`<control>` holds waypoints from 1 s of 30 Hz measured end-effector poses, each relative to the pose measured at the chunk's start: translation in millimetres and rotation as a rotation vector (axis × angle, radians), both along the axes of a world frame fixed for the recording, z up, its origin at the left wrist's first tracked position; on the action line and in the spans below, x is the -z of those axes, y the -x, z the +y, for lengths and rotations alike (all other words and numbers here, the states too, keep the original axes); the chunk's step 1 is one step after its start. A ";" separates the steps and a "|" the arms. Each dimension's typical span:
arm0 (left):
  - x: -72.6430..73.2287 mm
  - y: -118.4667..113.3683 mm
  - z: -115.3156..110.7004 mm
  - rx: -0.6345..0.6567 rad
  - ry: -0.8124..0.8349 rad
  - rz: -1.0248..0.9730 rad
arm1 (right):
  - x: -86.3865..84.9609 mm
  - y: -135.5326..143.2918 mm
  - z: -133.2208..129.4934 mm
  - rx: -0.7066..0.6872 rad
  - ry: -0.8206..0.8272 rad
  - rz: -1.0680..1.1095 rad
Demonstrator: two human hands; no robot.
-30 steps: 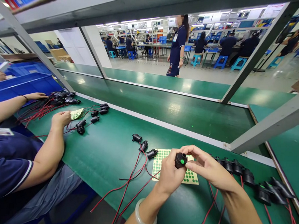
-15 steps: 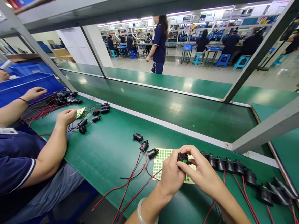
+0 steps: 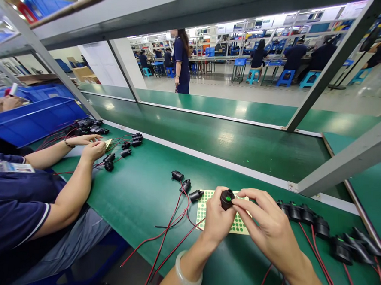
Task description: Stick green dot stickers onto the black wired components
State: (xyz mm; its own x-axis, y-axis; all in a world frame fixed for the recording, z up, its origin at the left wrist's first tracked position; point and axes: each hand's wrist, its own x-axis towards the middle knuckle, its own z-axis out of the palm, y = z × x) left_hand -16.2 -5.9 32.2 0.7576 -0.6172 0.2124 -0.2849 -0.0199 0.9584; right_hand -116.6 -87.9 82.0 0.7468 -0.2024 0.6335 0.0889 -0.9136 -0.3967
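My left hand [image 3: 218,215] is closed around a small black pump [image 3: 227,198], its round end with a green dot sticker [image 3: 228,198] facing up. The thumb and fingertips of my right hand [image 3: 263,215] come together at the pump's right edge, touching it; the other fingers are stretched out. Beneath both hands lies a pale sheet of green dot stickers [image 3: 239,225], partly covered. Just left of the sheet, several black pumps [image 3: 185,185] with red and black wires [image 3: 169,225] rest on the green table.
A row of black pumps [image 3: 307,214] stands to the right, with more pumps [image 3: 342,250] beyond it. At left a co-worker's hands [image 3: 93,147] handle a small sticker sheet [image 3: 107,144] near other pumps [image 3: 109,163]. A blue bin [image 3: 37,120] and metal frame posts [image 3: 341,156] border the bench.
The pump in my hands has turned, so its stickered end now faces up more plainly. My right hand has eased back to its edge. The co-worker's hands have come together.
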 end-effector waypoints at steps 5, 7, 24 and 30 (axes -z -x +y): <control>0.8 0.7 1.7 -0.022 0.004 -0.019 | 4.9 -5.3 6.4 0.003 0.056 -0.015; 0.8 1.1 1.9 -0.033 0.004 -0.047 | 6.3 -6.6 6.5 0.007 0.052 -0.021; 5.3 4.9 -0.1 -0.035 0.008 -0.115 | 7.9 -7.5 9.7 -0.002 -0.019 0.017; 1.3 5.3 0.6 -0.059 0.076 -0.025 | 2.5 -0.9 -3.2 0.082 -0.348 0.015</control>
State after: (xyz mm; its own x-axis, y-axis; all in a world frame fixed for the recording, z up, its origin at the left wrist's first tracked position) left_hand -21.5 -5.3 30.9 0.7861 -0.5530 0.2761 -0.3089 0.0354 0.9504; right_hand -115.8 -91.2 79.5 0.7278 -0.4637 0.5053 0.0129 -0.7274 -0.6860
